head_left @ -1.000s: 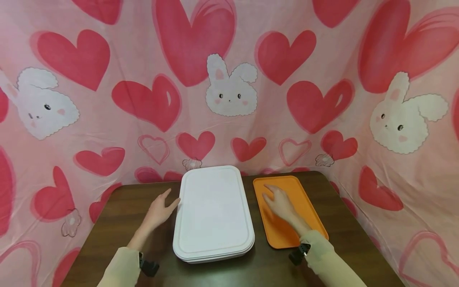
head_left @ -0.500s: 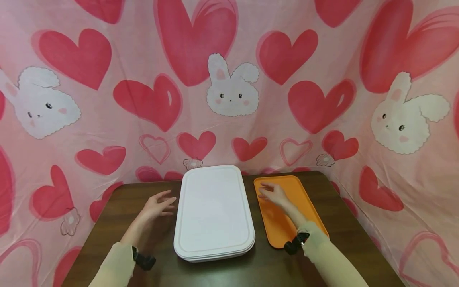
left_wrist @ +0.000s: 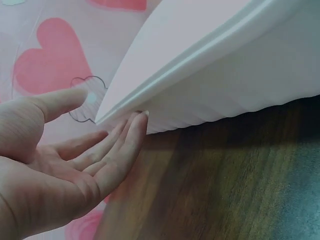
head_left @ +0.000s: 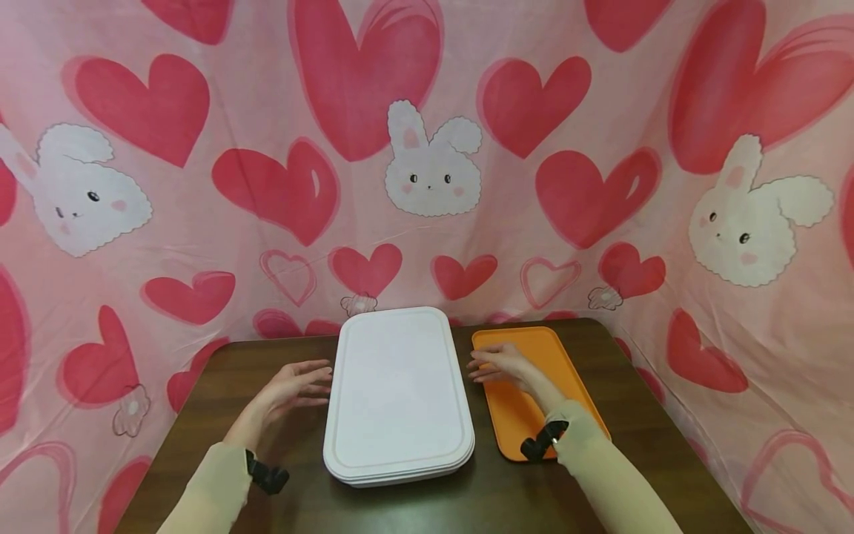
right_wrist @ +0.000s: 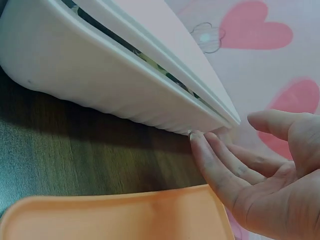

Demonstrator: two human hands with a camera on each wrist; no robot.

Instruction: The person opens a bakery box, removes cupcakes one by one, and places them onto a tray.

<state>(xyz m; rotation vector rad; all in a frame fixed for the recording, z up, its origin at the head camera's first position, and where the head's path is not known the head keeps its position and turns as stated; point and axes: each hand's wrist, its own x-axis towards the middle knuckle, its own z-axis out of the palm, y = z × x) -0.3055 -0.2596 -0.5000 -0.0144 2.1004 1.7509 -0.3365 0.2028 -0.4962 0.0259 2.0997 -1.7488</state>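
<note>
A white lidded box (head_left: 400, 393) stands on the dark wooden table. Beside its left wall is my left hand (head_left: 287, 387), thumb and fingers extended toward it; in the left wrist view the fingertips (left_wrist: 141, 122) lie just below the lid's rim, at or very near the wall. My right hand (head_left: 510, 365) reaches to the box's right side across the orange tray (head_left: 510, 426). Its fingertips (right_wrist: 196, 137) come close to the lower wall in the right wrist view; contact cannot be made out. Between lid (right_wrist: 165, 50) and box on that side runs a narrow gap showing something dark and greenish.
The orange tray lies flat to the right of the box, with a strip of wooden table (head_left: 483, 460) between them. A pink curtain (head_left: 427, 245) with hearts and rabbits hangs close behind the table and along both sides.
Both hands have moved inward to the box's sides. The right hand has shifted left from above the tray to its left edge. Box and tray have stayed in place.
</note>
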